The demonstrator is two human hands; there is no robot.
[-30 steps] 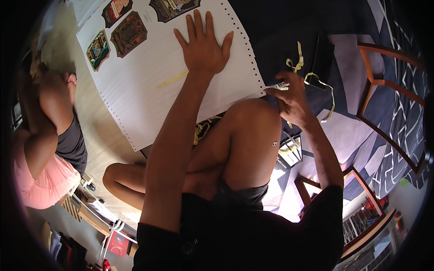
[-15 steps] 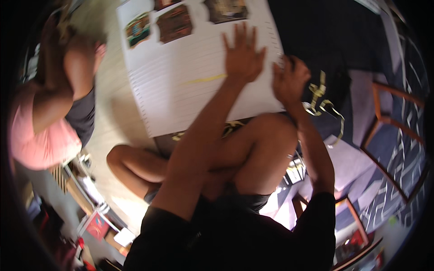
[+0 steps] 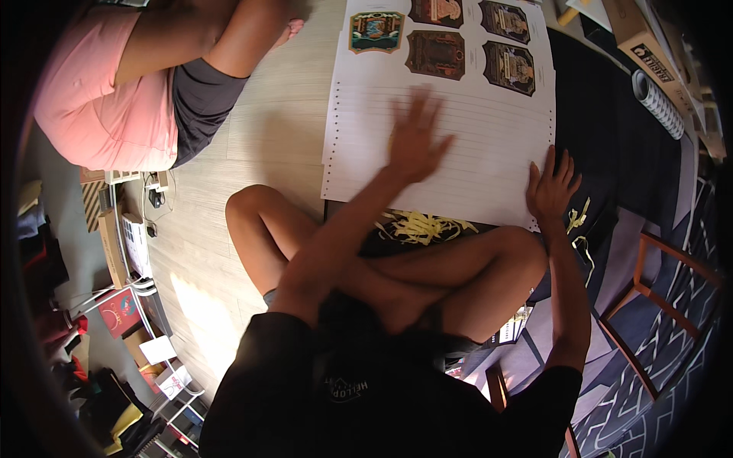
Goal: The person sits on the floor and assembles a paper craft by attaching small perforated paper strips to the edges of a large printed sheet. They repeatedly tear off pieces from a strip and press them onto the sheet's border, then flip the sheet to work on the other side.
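A large white sheet [image 3: 450, 172] with faint printed lines and small marks along its side edges lies in front of my crossed legs. Its far part carries several dark, ornate label-shaped pictures [image 3: 435, 55]. Over the middle of the sheet is my left hand [image 3: 416, 145], fingers spread and smeared by motion; whether it touches the paper I cannot tell. My right hand [image 3: 553, 187] lies at the sheet's right edge with its fingers apart, holding nothing. Thin yellow strips [image 3: 420, 227] are heaped at the near edge, and a few more strips [image 3: 579, 216] lie beside my right wrist.
Another person's bent legs and pink clothing [image 3: 107, 99] are at the far left on the pale wooden floor [image 3: 206, 221]. A wooden chair frame [image 3: 649, 298] stands at the right. Cardboard boxes [image 3: 649, 46] and a white spiral-bound roll [image 3: 658, 103] lie at the far right.
The view has shifted, with the sheet now further right and more pictures showing. My right hand's fingers have spread out. A yellow strip seen earlier beside my left hand is now mostly hidden.
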